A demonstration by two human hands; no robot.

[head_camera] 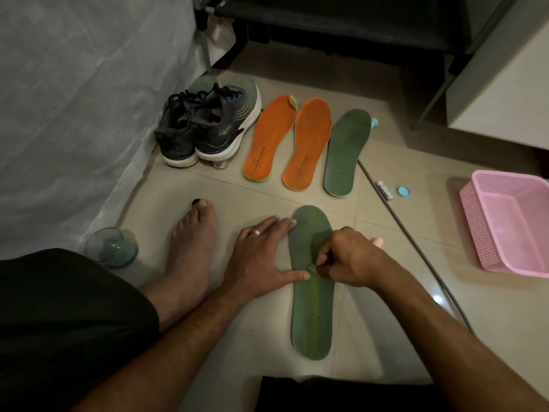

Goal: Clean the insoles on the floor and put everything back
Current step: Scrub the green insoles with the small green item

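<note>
Left hand (261, 257), fingers flat, pinning long green foam insole (312, 295); right hand (347, 257) pinching something small at 9 o'clock edge. Hard scrubbing risks insole sliding.

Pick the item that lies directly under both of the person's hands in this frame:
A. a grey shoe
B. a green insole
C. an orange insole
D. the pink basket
B: the left hand rests flat against the edge of the near green insole, while the right hand pinches something small and green on its surface.
</note>
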